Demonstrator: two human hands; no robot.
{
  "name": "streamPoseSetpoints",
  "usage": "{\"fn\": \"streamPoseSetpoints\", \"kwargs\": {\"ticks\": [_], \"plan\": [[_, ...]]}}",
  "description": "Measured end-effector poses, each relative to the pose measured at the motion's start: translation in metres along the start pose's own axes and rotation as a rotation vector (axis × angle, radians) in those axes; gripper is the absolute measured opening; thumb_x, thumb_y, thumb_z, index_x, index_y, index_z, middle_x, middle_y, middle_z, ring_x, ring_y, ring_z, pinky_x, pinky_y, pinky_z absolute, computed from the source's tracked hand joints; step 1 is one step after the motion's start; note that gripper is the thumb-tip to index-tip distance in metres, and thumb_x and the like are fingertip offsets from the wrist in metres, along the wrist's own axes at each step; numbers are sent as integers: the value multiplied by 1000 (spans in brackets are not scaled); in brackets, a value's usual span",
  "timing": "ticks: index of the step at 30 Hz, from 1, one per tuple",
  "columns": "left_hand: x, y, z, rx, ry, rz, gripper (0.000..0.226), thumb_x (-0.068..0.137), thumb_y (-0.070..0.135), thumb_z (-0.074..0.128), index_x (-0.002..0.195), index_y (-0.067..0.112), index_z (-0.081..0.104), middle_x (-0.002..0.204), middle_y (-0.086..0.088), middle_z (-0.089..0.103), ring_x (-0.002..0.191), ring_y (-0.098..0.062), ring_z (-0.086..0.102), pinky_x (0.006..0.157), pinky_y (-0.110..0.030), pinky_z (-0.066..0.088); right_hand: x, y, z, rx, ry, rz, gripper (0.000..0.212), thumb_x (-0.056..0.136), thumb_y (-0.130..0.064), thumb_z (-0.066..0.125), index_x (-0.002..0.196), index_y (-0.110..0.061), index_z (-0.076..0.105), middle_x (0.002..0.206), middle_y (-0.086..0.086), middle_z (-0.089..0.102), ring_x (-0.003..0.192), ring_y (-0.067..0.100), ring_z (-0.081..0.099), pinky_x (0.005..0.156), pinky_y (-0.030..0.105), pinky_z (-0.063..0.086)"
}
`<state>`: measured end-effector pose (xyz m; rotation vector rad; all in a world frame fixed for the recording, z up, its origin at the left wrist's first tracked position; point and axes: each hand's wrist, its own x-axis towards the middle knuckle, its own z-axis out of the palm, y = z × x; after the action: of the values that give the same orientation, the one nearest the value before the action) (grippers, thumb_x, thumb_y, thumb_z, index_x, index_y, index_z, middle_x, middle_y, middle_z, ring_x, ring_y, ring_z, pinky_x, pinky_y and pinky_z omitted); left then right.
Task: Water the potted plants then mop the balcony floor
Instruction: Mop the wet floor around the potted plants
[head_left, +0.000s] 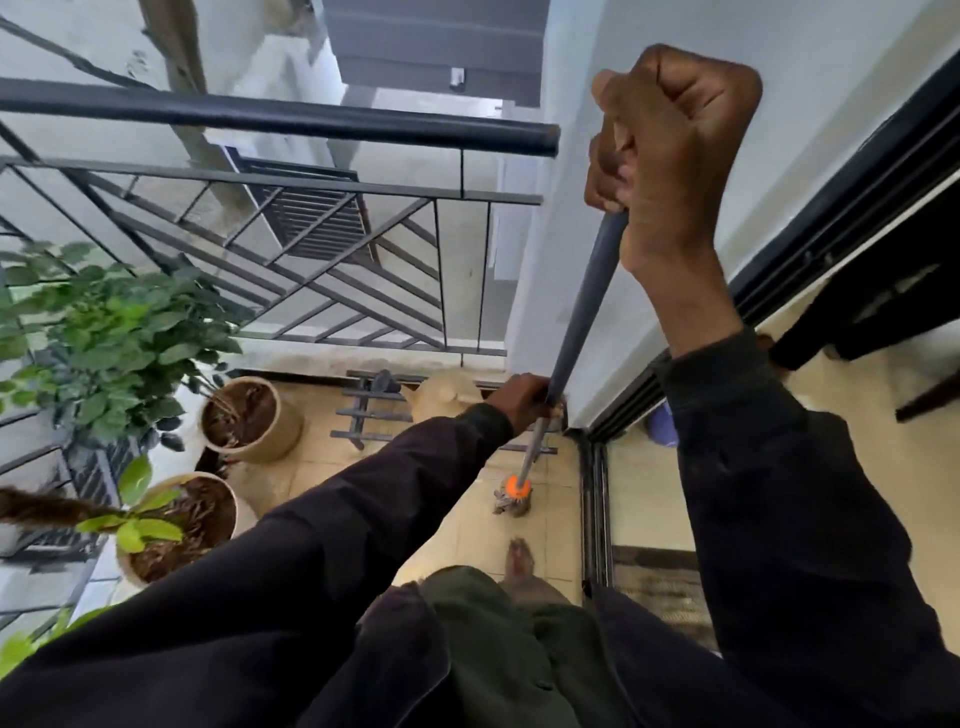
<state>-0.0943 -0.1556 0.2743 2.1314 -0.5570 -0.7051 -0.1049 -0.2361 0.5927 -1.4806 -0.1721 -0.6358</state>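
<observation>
- Mop handle (582, 322), centre right: grey-blue.
- Mop collar (517, 487), lower centre: bright orange, over a grey stringy mop head (511, 506).
- Floor tiles (478, 540), lower centre: cream-beige with thin grid lines.
- Two pots (283, 431), left: beige, filled with brown matter.
- Leaves (104, 332), left: dark to mid green; lime green on the lower plant (137, 525).
- Railing (291, 117), upper left: black, diagonal bar pattern.
- Sleeves (769, 493), lower frame: black.
- Watering can (441, 397), centre: pale tan.
- Wall (561, 270), upper centre: white.
</observation>
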Motion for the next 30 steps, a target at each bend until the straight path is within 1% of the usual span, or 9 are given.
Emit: {"fn": "streamPoseSetpoints", "kwargs": {"ticks": [4, 10, 13, 15, 19, 22, 23, 27, 30], "plan": [[35, 35, 17, -40, -58, 4, 21, 93, 4, 69, 113, -2, 70, 111, -18, 73, 106, -30, 67, 98, -34, 50, 23, 9, -43, -26, 39, -8, 40, 92, 1, 60, 60, -21, 48, 47, -12, 34, 36, 14, 35, 50, 18, 32], [99, 70, 47, 17, -93, -92, 31, 88, 9, 77, 117, -2, 71, 115, -19, 73, 109, -31, 68, 102, -41, 51, 43, 33, -101, -75, 113, 9, 43, 88, -1, 61, 53, -22, 46, 45, -11, 31, 34, 16, 34, 52, 19, 31], [126, 80, 62, 14, -69, -146, 30, 87, 11, 79, 113, -2, 72, 112, -20, 73, 104, -33, 69, 98, -43, 54, 43, 47, -116, -81, 98, 20, 50, 84, -2, 62, 50, -35, 47, 44, -18, 32, 35, 18, 33, 55, 20, 32], [141, 84, 71, -5, -58, -182, 31, 89, 13, 77, 116, -2, 70, 113, -20, 73, 104, -35, 68, 96, -43, 55, 46, 56, -127, -105, 115, 15, 51, 82, -3, 63, 49, -38, 46, 44, -18, 31, 38, 22, 33, 52, 26, 32], [159, 87, 82, -56, -78, -174, 34, 96, 6, 65, 130, 4, 65, 125, -18, 69, 116, -30, 63, 102, -33, 46, 52, 81, -153, -167, 178, 22, 41, 79, -4, 62, 48, -24, 43, 43, 1, 31, 38, 34, 32, 43, 37, 31], [168, 84, 85, -101, -48, -132, 33, 97, 2, 60, 130, 0, 64, 128, -20, 67, 119, -32, 62, 105, -40, 47, 52, 107, -174, -166, 192, 59, 37, 80, -3, 61, 49, 3, 41, 42, 11, 33, 37, 36, 31, 42, 40, 30], [170, 83, 84, -122, -44, -127, 33, 97, 2, 61, 130, -1, 63, 129, -20, 67, 120, -33, 62, 105, -43, 48, 50, 115, -179, -173, 185, 65, 37, 81, -3, 60, 51, 6, 41, 42, 12, 33, 37, 36, 32, 42, 41, 30], [176, 89, 81, -212, -29, -160, 34, 99, 5, 61, 133, -3, 60, 135, -21, 62, 126, -29, 57, 107, -35, 41, 42, 141, -195, -203, 148, 57, 36, 82, 1, 58, 50, 5, 41, 43, 11, 34, 38, 32, 32, 42, 42, 27], [186, 93, 86, -257, -58, -200, 34, 100, 8, 61, 131, -4, 60, 134, -22, 62, 127, -31, 56, 108, -36, 41, 43, 152, -208, -201, 165, 63, 36, 83, 3, 58, 50, 4, 43, 43, 10, 35, 37, 32, 33, 41, 41, 29]]}}
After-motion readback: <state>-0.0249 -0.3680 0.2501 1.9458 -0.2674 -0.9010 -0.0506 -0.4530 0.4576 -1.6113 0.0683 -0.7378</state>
